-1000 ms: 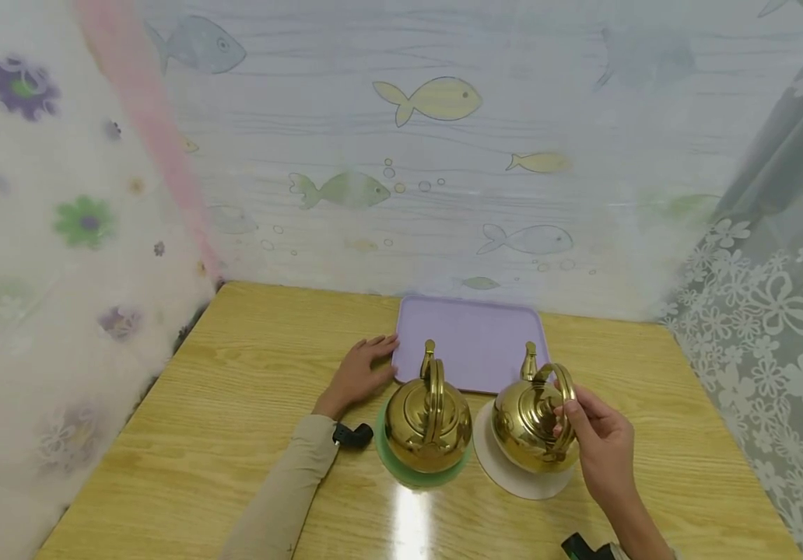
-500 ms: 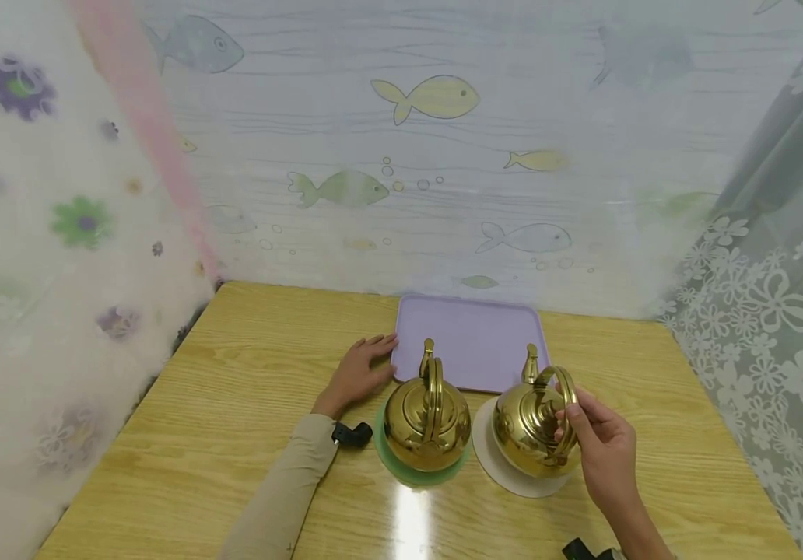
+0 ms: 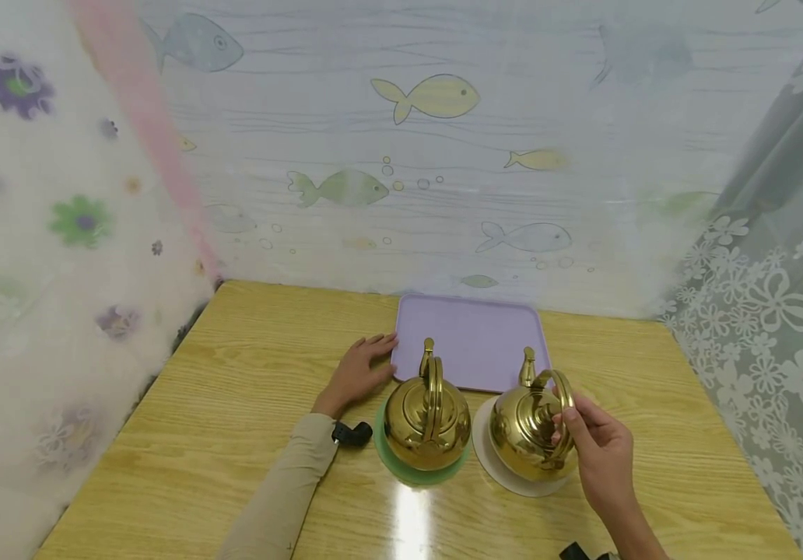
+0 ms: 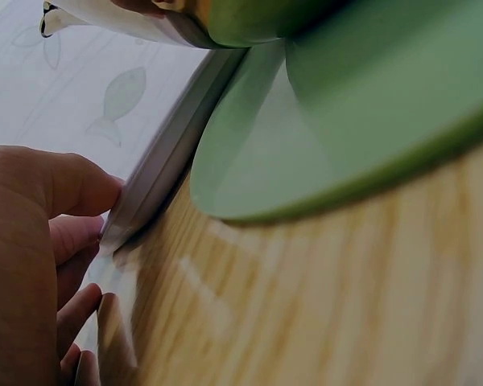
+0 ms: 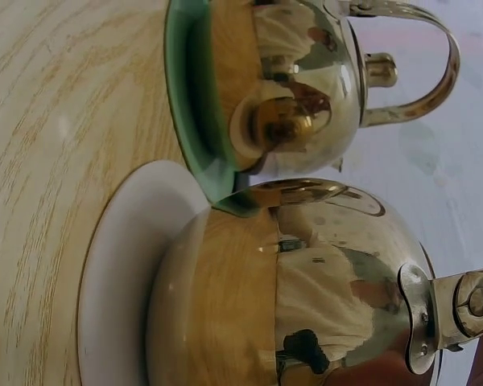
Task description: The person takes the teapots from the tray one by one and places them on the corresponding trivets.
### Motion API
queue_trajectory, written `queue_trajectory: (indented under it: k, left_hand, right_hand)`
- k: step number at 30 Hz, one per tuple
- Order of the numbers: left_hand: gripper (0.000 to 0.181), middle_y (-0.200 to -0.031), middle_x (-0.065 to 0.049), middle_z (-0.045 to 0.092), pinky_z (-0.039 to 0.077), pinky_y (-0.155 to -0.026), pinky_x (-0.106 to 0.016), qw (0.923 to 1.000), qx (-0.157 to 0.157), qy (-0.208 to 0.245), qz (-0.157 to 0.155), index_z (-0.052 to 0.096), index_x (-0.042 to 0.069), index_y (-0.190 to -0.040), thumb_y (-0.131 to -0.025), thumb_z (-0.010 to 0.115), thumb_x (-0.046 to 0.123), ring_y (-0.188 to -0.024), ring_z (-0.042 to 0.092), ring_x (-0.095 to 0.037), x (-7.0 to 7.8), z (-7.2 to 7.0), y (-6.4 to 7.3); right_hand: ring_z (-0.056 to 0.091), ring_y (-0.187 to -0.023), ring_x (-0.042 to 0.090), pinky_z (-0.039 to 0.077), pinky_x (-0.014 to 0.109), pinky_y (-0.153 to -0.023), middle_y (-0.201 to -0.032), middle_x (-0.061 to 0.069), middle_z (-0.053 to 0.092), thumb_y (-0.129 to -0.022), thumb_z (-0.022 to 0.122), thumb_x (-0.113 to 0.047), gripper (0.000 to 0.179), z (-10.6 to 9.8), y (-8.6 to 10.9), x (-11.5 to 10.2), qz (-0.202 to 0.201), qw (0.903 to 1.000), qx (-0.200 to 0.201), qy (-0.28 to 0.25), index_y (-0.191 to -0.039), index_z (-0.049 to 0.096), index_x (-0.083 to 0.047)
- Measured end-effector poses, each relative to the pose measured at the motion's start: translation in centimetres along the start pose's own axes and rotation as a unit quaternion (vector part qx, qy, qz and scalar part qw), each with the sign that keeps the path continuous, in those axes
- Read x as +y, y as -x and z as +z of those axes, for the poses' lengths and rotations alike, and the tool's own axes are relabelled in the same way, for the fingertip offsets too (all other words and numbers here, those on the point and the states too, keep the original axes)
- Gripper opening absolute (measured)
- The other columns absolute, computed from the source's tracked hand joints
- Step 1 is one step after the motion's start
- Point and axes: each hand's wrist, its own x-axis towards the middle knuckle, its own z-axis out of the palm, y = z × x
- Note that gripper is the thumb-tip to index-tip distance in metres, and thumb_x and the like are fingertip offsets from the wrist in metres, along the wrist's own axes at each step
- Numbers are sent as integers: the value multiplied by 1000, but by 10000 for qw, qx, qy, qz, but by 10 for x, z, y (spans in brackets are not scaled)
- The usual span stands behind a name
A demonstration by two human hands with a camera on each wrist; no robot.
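Observation:
In the head view, my right hand [image 3: 604,459] grips the arched handle of a shiny gold kettle [image 3: 524,432], fingers wrapped under the handle and thumb over it. The kettle sits low over a round white mat [image 3: 489,463], its spout towards the back. To its left, a matching gold kettle [image 3: 415,435] stands on a round green mat [image 3: 390,467]. My left hand [image 3: 359,373] lies flat on the table, its thumb and fingertips touching the left edge of a lilac tray [image 3: 471,338]. The left wrist view shows those fingertips [image 4: 105,189] against the tray's rim.
The wooden table [image 3: 247,404] reaches back to a fish-printed curtain [image 3: 429,171]. A flower-printed curtain [image 3: 79,295] hangs on the left, and a lace one [image 3: 780,373] hangs on the right. Both kettle spouts overlap the tray's front in the head view.
The right kettle has shifted slightly towards me and a little left, with my right hand still gripping its handle. My left hand and the tray stay in place.

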Motion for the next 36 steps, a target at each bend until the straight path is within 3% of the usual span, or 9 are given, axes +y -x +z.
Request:
queue_trajectory:
  k: [9, 21, 29, 36]
  left_hand:
    - [55, -154, -4, 51, 20, -127, -50, 10000, -20, 15, 32, 56, 5, -145, -95, 65, 26, -146, 43, -31, 1, -1, 0]
    - [55, -153, -5, 52, 21, -126, -53, 9999, 70, 35, 106, 57, 4, -144, -94, 65, 25, -144, 44, -33, -1, 1, 0]
    - [55, -153, -4, 51, 21, -126, -52, 9999, 67, 18, 100, 57, 4, -144, -95, 65, 26, -144, 45, -32, -3, 2, -1]
    - [55, -154, -4, 50, 20, -127, -51, 10000, 4, 41, 20, 56, 4, -145, -95, 65, 26, -146, 43, -32, -3, 1, 0]
  right_hand:
    - [68, -76, 9, 59, 20, -62, -85, 2, 73, -101, 48, 11, 32, 4, 1, 0, 8, 10000, 19, 38, -116, 73, -2]
    - [68, -78, 9, 59, 20, -61, -87, 3, 73, -101, 48, 11, 31, 6, 2, 3, 18, 10000, -1, 12, -117, 73, 1]
    - [67, -79, 10, 58, 20, -62, -89, 6, 73, -101, 47, 11, 27, 6, 3, 4, -68, 9999, -66, 66, -121, 64, 18]
    - [66, -79, 10, 58, 19, -62, -92, 6, 73, -101, 46, 11, 29, 6, 3, 7, -137, 9997, -146, -119, -123, 66, 13]
